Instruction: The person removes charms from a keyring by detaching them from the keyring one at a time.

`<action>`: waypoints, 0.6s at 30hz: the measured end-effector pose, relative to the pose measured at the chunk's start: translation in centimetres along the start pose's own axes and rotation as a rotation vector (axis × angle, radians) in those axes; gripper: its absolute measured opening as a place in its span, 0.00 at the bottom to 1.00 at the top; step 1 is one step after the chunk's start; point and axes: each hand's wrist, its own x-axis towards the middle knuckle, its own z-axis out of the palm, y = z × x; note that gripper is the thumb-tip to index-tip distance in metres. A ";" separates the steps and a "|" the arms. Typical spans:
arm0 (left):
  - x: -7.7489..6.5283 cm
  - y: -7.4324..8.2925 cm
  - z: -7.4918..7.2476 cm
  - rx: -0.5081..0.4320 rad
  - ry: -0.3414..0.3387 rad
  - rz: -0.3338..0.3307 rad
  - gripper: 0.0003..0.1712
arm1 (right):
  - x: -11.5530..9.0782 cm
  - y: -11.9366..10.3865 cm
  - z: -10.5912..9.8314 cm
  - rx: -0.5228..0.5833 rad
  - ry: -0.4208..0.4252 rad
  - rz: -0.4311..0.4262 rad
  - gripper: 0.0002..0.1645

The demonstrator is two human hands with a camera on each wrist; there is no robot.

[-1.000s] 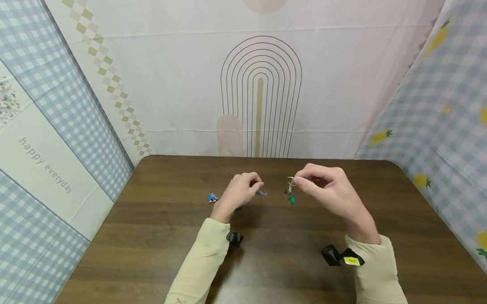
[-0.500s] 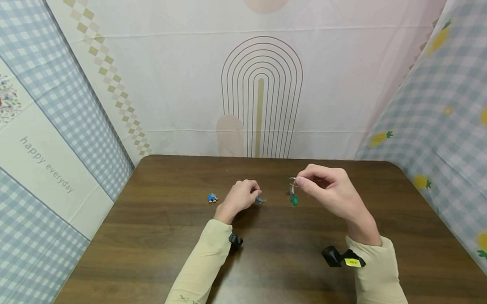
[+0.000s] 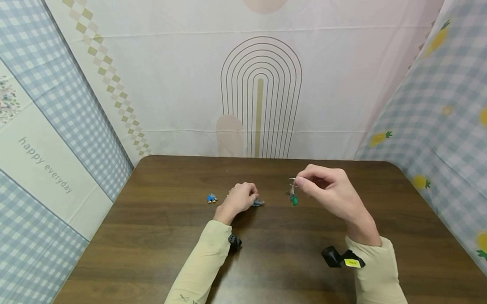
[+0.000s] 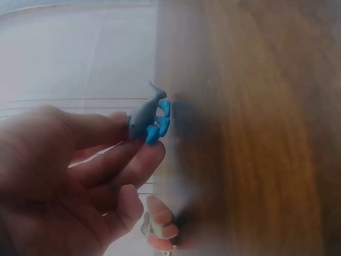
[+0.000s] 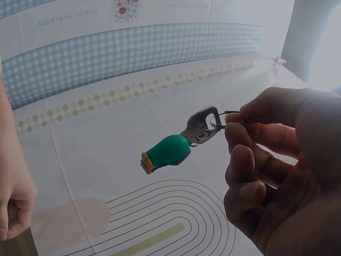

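Note:
My left hand (image 3: 239,197) pinches a small toy shark (image 4: 143,118) between thumb and fingers, low over the table. The shark is grey with blue shoe-like feet, and its tail points away from the fingers. In the head view most of the shark hides behind the hand. Further right, my right hand (image 3: 328,185) pinches a metal key ring (image 5: 232,113) between thumb and forefinger. From the ring hang a key (image 5: 198,127) with a dark grey head and a green charm (image 5: 169,151) with an orange-yellow end, both raised above the table.
A small blue figure (image 3: 211,198) stands on the brown wooden table (image 3: 271,267), left of my left hand. Behind the table hangs a pale patterned cloth (image 3: 176,82), with checked cloths on both sides.
My left hand has shifted a little down in the head view with the toy shark, toward the tabletop. The right hand stays nearly in place, the green charm swinging slightly rightward.

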 end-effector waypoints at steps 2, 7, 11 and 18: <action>0.0 -0.1 0.1 0.007 0.000 -0.001 0.07 | 0.0 0.0 0.1 0.007 -0.004 0.002 0.06; -0.2 -0.3 0.1 0.010 0.015 0.001 0.09 | 0.0 0.1 0.2 0.007 -0.003 0.002 0.07; -0.3 -0.3 -0.4 -0.013 0.037 0.017 0.11 | 0.0 0.1 0.2 0.004 -0.001 0.004 0.10; -0.7 0.1 -1.7 -0.043 0.080 0.023 0.13 | 0.1 0.0 0.2 0.001 -0.001 0.018 0.09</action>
